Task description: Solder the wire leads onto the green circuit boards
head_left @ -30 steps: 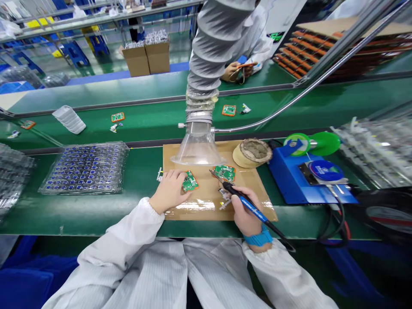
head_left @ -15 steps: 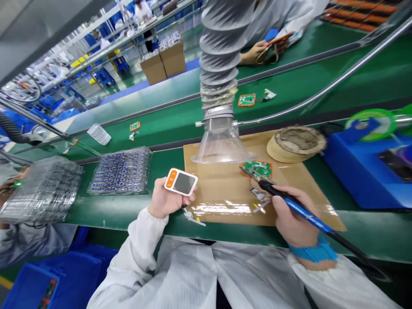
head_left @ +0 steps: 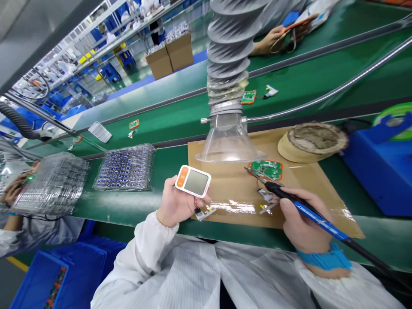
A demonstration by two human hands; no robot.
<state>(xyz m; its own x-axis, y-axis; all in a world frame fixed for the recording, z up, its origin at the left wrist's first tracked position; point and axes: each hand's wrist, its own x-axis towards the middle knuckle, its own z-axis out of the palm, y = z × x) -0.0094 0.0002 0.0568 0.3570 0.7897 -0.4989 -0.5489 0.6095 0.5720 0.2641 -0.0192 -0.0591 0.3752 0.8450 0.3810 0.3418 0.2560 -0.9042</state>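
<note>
My left hand [head_left: 174, 204] holds a small white device with orange buttons and a grey screen [head_left: 195, 182], screen side up. Thin wires hang under it to a small connector piece with a white strip [head_left: 202, 213]. In my right hand [head_left: 304, 223] is a blue and black soldering iron [head_left: 317, 218], gripped like a pen. Its tip points left, over the edge of an orange-framed green circuit board [head_left: 268, 170] lying on the brown cardboard sheet [head_left: 225, 184]. Wires run from that board to a small white part [head_left: 265, 195] near my right fingers.
A clear fume hood [head_left: 227, 141] on a grey hose hangs over the cardboard. A round tan pot [head_left: 309, 141] and a blue stand [head_left: 380, 171] are at right. Clear trays [head_left: 125, 167] lie left. Co-workers' hands [head_left: 272, 40] show across the belt and at far left.
My left hand with the device has shifted right and its screen tilts more towards me. The whole view has swung slightly, and the soldering iron stays by the board.
</note>
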